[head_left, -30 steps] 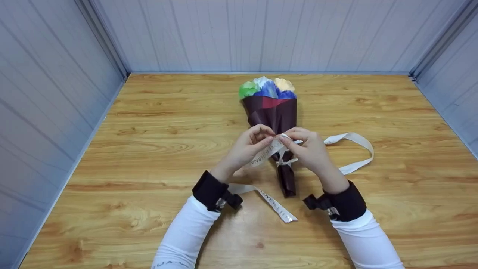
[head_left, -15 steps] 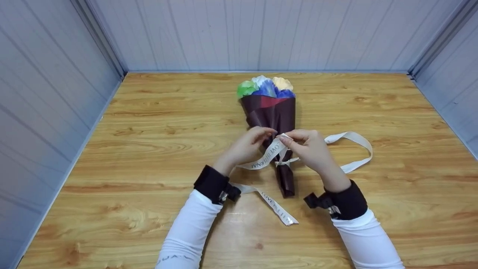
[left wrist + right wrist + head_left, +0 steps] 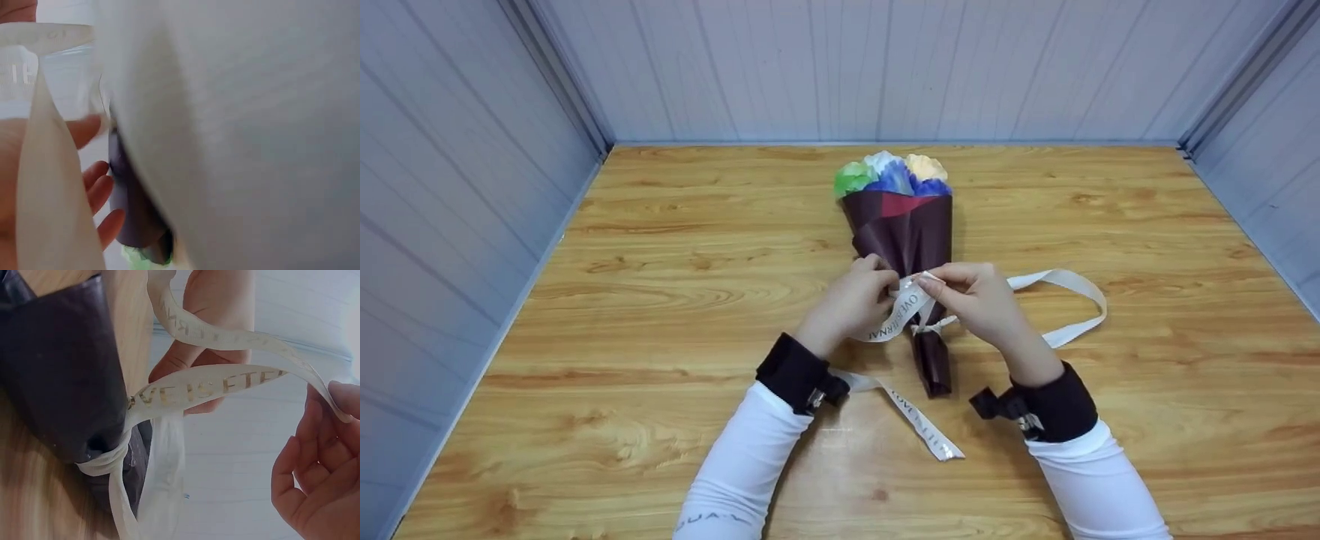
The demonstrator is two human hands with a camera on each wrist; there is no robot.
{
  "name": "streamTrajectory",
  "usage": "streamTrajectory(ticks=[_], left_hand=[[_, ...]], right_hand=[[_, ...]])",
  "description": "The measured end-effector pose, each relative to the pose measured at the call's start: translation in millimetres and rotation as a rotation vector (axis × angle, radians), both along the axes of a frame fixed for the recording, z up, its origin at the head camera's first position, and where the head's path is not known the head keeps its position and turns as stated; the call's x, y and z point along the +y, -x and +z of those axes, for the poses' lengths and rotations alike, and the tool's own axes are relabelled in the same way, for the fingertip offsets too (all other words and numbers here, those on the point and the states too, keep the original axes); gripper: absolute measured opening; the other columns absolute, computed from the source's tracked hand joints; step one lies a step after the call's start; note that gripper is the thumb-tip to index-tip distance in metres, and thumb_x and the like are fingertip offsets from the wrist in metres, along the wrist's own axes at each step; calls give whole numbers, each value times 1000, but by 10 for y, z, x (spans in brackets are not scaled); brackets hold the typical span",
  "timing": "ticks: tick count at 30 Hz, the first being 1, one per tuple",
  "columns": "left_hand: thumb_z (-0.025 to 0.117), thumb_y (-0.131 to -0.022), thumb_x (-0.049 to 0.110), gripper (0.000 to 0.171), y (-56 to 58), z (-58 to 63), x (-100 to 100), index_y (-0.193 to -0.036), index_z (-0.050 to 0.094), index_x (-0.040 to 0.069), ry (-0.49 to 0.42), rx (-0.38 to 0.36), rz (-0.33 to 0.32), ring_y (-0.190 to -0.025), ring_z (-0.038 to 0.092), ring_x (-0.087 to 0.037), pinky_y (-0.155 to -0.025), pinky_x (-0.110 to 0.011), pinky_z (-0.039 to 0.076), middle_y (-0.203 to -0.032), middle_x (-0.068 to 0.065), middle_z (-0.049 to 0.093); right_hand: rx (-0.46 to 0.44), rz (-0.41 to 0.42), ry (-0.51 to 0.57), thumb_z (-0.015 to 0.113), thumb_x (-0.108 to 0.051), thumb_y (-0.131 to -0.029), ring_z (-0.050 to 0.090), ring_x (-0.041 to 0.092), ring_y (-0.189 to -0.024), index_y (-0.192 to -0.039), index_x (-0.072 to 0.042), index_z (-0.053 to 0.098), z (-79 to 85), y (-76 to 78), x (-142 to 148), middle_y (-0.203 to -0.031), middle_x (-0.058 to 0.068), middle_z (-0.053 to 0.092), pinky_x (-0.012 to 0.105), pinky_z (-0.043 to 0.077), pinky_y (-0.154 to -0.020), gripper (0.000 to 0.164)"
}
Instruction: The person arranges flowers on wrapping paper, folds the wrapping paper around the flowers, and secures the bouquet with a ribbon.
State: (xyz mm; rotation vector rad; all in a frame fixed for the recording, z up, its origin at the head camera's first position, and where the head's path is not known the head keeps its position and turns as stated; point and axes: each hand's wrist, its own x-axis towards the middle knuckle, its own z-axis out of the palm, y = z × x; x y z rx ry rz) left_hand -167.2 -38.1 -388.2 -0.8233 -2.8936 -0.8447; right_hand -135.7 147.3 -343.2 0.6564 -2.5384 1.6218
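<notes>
A bouquet (image 3: 904,232) in dark maroon wrapping lies on the table in the head view, its stem end toward the person. White lettered ribbon (image 3: 898,315) is tied round its narrow part. My right hand (image 3: 979,296) pinches a fold of this ribbon between thumb and fingers, holding a loop above the stem; the right wrist view shows the loop (image 3: 225,379) rising to those fingers. My left hand (image 3: 855,300), its fingers curled, grips the ribbon behind the loop, its fingertips partly hidden. In the left wrist view a blurred pale band covers much of the frame.
One ribbon tail (image 3: 922,424) lies on the table near the person, partly under the left wrist. Another length of ribbon (image 3: 1084,296) curves out right of the right hand. The wooden table (image 3: 697,247) meets pale panel walls (image 3: 847,67) at the back and sides.
My left hand has drawn back from the top of the ribbon fold, and its fingers have curled in beside the loop. The right hand keeps its pinch nearly in place.
</notes>
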Motion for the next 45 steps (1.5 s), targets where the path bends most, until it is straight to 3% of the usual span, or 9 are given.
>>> streamTrajectory(ticks=[8,16,19,22,27,33,40,42,45], left_hand=[[76,-74,28,26,-50,102,-109,-64,64,6,71,147,167,-80,56,-26,-69,-39,48,-85,-8,59],[71,-76,13,8,-146,279,-373,-79,67,7,200,56,238,-79,59,-25,-71,-41,49,-86,-8,64],[65,-78,7,7,-132,363,-466,-84,67,3,150,83,329,-80,59,-27,-72,-41,49,-87,-11,63],[62,-82,10,9,-114,442,-579,-84,65,2,-20,19,342,-78,53,-25,-70,-36,45,-86,-10,58],[58,-85,6,9,-108,516,-834,-76,59,5,-444,-271,180,-64,43,-12,-59,-23,34,-73,2,52],[62,-89,9,2,-189,590,-1087,-88,62,8,-893,-504,-236,-62,56,-4,-65,-20,49,-66,7,60],[59,-93,7,33,-307,712,-1080,-125,59,5,-1366,-543,-629,-61,60,-5,-64,-19,52,-76,-1,67],[56,-94,4,33,-328,745,-1046,-126,57,2,-1470,-519,-645,-61,61,-7,-62,-19,52,-78,-4,67],[55,-94,5,27,-356,783,-998,-121,59,5,-1527,-413,-544,-62,60,-9,-58,-17,49,-80,-6,64]], right_hand=[[41,-24,-46,65,-3,-87,59,-3,-69,-89,4,74,1,17,25,-81,16,71,15,47,-64,12],[11,-21,-31,65,-5,-88,59,-2,-70,-89,4,74,-21,26,38,-79,13,71,16,46,-64,13],[14,-27,-29,65,-5,-87,59,-3,-70,-89,4,74,-32,20,37,-80,13,71,15,46,-64,12],[21,-24,-19,65,-3,-87,58,-3,-69,-89,5,73,-33,17,36,-80,14,71,15,46,-64,12],[6,-19,12,64,-2,-88,59,-1,-66,-89,7,72,-15,14,41,-78,18,71,15,46,-62,12],[3,-10,21,63,-2,-88,59,-3,-66,-88,8,72,-10,25,45,-79,19,71,14,47,-63,13],[21,3,24,63,-1,-88,59,-1,-65,-89,8,72,-7,23,54,-79,19,70,14,47,-61,13],[23,2,23,63,0,-88,58,-1,-65,-89,9,72,-18,25,58,-79,19,70,14,47,-60,13],[23,6,24,63,0,-88,58,-2,-64,-89,9,72,-33,27,62,-78,19,70,14,47,-60,13]])
